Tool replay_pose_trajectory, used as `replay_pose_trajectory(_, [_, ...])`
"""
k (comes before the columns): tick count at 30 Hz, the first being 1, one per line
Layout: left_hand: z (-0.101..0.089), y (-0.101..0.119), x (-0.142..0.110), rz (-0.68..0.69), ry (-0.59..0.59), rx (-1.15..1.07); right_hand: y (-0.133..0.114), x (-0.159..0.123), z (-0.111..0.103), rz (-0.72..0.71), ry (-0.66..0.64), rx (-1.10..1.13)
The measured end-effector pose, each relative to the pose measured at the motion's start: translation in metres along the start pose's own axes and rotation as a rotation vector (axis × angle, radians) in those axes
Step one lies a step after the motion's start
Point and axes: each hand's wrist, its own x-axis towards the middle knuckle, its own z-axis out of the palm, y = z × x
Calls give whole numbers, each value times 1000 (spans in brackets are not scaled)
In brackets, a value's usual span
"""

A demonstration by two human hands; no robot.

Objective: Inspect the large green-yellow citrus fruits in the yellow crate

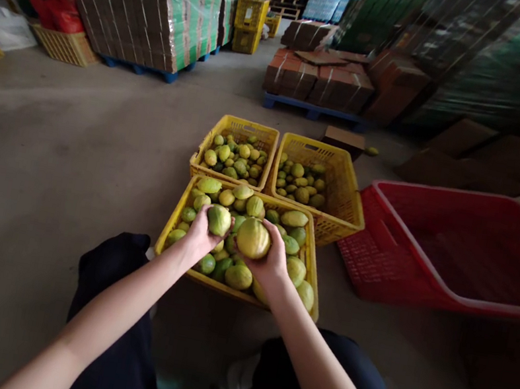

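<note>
The person's left hand [201,232] is cupping a green fruit [219,220], the thumb lying along its left side and the fingers curling round underneath, so the fruit is sitting at the far end of the hand. The right hand [275,259] is cradling a larger yellow-green fruit [253,238]; its thumb is resting at the upper right and its fingers are bending beneath, mostly out of my sight. Neither hand's fingers are spreading wide; both are closing round what they are carrying. The two fruits are hovering side by side, close together, over the near yellow crate [313,257], where many more green and yellowish fruits are lying in a loose heap.

Just beyond, two more yellow crates are standing on the floor [115,129]: the far left crate [255,132] is holding smaller fruits, and the far right crate [339,188] is holding its fruits mostly toward its left. A big red crate [370,254] is standing to the right, and past the yellow ones a cardboard box [344,140] is sitting near a lone fruit [371,152].
</note>
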Motion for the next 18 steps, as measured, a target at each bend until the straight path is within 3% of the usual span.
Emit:
replay_pose_trajectory(4, [0,3,-5,39,8,-21,-5,-3,3,129,159,92])
replay_pose_trajectory(9, [0,4,-6,121,-3,-60,-3,-2,2,168,195,116])
replay_pose_trajectory(18, [2,3,-14,-33,34,-50,-2,-2,4,166,215,104])
